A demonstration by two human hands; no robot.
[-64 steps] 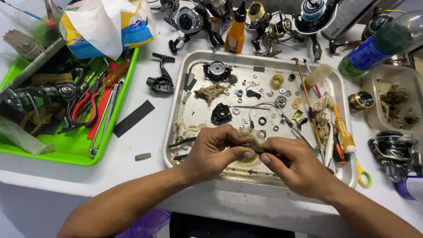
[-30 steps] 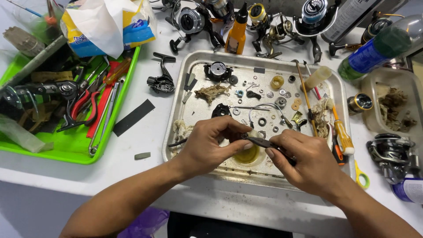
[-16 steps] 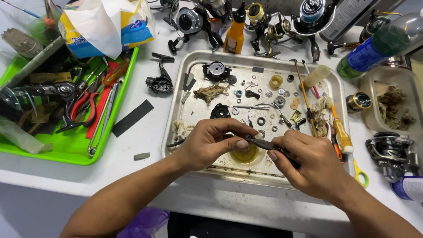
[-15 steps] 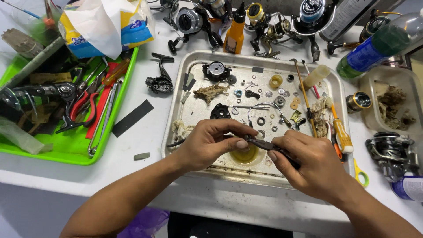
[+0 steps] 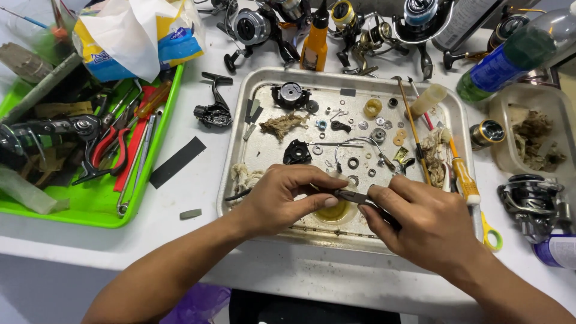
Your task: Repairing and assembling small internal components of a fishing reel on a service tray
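A white worktable [image 5: 180, 240] carries everything. On its left sits a bright green plastic tray [image 5: 90, 207] packed with hand tools, among them one pair of red-handled pliers [image 5: 108, 150]. In the middle lies a dull metal tray [image 5: 240, 150] with rounded corners, its floor strewn with washers, small rings, a bent wire and wads of dirty fibre; there are too many small parts to count surely. Behind the trays stand several fishing reels [image 5: 252, 27] in a row, one orange squeeze bottle [image 5: 315, 45] among them and one green bottle with a blue label [image 5: 510, 60] lying at the right. One more reel [image 5: 531, 198] rests at the table's right edge, beside a clear tub [image 5: 498, 120] of brownish waste.

Both hands work over the near edge of the metal tray. The left hand [image 5: 288, 198] is curled, thumb and fingertips pinched at the tip of a slim dark tool [image 5: 354, 197]; what it pinches there is too small to tell. The right hand [image 5: 429, 225] is clenched around the tool's handle, hiding most of it. The tool is thin, dark grey, pointed, and lies nearly level between the two hands, just above a round yellow part [image 5: 333, 211] on the tray floor. One screwdriver with an amber handle [image 5: 462, 177] lies along the tray's right rim, and two black reel pieces [image 5: 297, 153] rest inside the tray.
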